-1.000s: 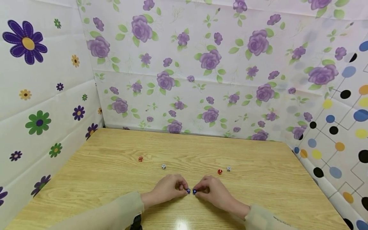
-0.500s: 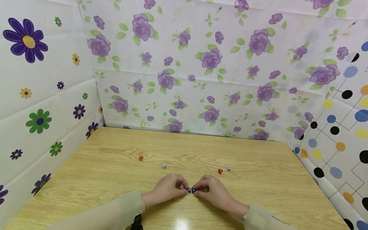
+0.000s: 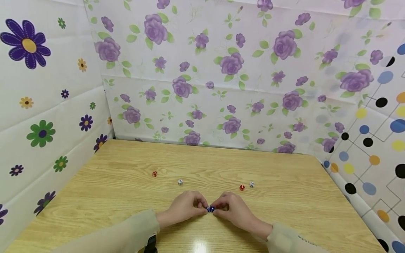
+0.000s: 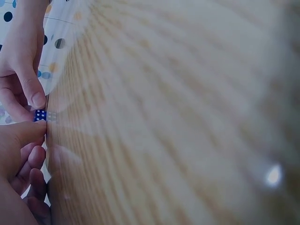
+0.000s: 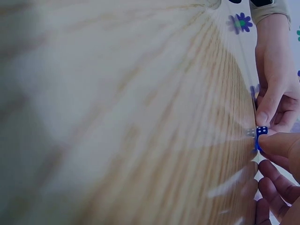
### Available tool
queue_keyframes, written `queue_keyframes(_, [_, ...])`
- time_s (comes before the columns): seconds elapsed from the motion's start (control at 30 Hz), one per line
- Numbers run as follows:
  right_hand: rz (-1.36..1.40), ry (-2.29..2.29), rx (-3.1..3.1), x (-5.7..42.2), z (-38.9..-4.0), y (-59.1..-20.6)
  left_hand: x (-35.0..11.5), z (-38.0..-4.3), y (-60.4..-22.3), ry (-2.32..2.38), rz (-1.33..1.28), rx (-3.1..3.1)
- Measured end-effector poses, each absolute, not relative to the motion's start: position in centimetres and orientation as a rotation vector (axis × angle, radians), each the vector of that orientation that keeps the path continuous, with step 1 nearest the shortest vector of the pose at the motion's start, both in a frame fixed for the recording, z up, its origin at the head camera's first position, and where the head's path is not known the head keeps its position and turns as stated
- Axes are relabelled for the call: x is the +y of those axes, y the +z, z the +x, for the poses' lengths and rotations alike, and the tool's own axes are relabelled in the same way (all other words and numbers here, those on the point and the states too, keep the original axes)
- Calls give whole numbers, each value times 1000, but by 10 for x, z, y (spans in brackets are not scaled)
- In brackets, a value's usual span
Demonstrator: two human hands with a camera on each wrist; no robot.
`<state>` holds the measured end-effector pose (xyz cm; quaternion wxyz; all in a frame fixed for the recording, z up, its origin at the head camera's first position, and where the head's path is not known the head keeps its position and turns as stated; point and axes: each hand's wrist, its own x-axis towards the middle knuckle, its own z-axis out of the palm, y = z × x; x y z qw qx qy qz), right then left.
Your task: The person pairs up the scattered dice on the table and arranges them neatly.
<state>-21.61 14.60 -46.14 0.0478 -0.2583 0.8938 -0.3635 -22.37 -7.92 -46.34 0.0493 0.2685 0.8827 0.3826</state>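
On wooden table (image 3: 120, 189), fingers curled: left hand (image 3: 189, 206) pinches one blue die (image 3: 208, 209), right hand (image 3: 235, 211) pinches second die (image 3: 212, 208), dice touching.

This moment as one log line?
left hand: pinches left blue die; right hand: pinches right blue die, beside the other; beyond: red dice, white dice

Glare spots the table (image 3: 202, 161); wrist views look dimmer, blurred.
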Motion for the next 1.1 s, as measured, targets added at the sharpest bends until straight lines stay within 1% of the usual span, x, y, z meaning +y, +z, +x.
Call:
queue_keyframes(0.47, [-793,-1109,2726,147,-216,-463,-79,-223,-464,1169,793,2691])
queue_keyframes(1.1, [-794,-1093,2733,146,-214,-462,-79,-222,-466,1155,833,2715])
